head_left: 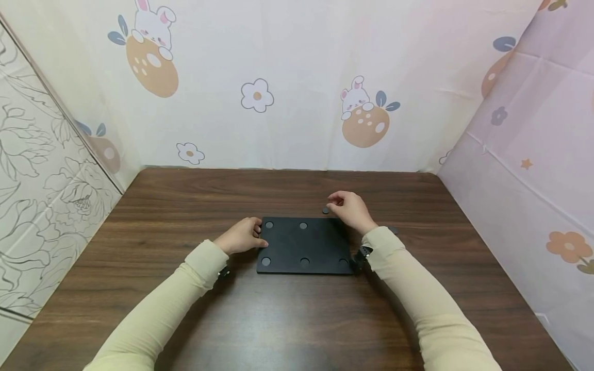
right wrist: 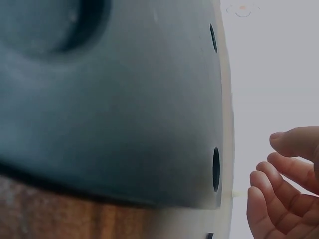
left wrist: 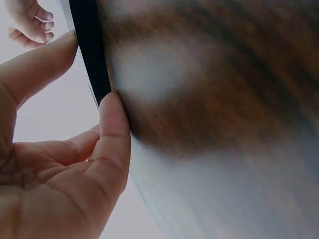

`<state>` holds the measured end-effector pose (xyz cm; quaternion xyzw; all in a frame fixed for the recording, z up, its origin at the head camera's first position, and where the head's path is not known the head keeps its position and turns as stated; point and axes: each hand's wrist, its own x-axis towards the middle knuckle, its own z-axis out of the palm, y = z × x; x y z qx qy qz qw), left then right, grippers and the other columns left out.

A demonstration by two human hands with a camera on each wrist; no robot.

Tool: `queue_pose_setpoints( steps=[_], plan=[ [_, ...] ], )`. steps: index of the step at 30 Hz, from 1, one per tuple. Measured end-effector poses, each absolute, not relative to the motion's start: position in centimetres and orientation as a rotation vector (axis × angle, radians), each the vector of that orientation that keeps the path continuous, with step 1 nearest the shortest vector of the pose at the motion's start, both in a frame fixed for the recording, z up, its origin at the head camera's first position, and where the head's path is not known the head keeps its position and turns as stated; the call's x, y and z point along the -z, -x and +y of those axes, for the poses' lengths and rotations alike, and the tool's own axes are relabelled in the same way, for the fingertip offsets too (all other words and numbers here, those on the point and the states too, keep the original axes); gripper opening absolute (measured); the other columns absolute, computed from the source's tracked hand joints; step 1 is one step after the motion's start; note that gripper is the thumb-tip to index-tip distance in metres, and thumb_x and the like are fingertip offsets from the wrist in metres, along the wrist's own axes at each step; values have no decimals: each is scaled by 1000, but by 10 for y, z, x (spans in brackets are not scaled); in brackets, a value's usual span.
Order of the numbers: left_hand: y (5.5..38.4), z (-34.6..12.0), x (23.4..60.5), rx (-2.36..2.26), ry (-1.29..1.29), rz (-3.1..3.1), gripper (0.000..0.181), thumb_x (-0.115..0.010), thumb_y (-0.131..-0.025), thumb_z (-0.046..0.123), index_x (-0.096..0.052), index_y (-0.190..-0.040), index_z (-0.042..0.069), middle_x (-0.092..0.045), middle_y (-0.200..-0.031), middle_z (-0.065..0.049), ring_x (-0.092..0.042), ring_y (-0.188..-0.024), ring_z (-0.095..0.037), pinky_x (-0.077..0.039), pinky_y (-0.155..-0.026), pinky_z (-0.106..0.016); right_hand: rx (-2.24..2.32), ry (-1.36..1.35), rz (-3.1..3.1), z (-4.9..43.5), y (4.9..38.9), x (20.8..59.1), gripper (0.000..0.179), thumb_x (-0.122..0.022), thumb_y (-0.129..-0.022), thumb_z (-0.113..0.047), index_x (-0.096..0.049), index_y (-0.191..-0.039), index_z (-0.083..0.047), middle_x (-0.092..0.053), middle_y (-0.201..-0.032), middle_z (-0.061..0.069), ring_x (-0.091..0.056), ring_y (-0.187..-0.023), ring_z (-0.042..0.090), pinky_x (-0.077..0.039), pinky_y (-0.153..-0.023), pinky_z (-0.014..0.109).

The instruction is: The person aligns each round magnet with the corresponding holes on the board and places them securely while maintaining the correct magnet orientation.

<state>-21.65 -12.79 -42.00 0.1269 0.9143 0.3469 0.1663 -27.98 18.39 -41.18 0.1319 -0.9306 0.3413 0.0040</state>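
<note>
A flat black board (head_left: 306, 245) with round recesses near its edges lies on the brown table. My left hand (head_left: 241, 236) grips its left edge, the thumb on the top face and the other fingers along the side. In the left wrist view the thumb and fingers (left wrist: 113, 114) touch that dark edge. Beyond the far right part of the board is my right hand (head_left: 350, 210), fingers loosely bent. A small dark disc (head_left: 326, 211) sits just below its fingertips. The right wrist view shows a gap between thumb and fingers (right wrist: 256, 204), nothing held there.
Another small dark piece (head_left: 393, 230) lies right of the board, partly behind the right sleeve (head_left: 394, 252). The wooden table (head_left: 209, 190) meets a patterned curtain (head_left: 297, 129) at the back, with more patterned covering at both sides. A dark wrist camera (head_left: 363, 253) sits beside the board's right edge.
</note>
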Motion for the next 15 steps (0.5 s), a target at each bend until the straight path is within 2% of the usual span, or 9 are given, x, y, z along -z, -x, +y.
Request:
queue_pose_setpoints(
  steps=[15],
  plan=[
    [217,-128,420,-995,-362,2607,69,-76,-85,13,-42,-139,-14,-58,-118,-19,-60,-108,-28,-50,-95,-43,-1018,-402,-3080,180,293,413,35,-63,-96,-21,-64,-125,-2,-66,-109,15,-62,-94,28,-51,-83,43]
  ],
)
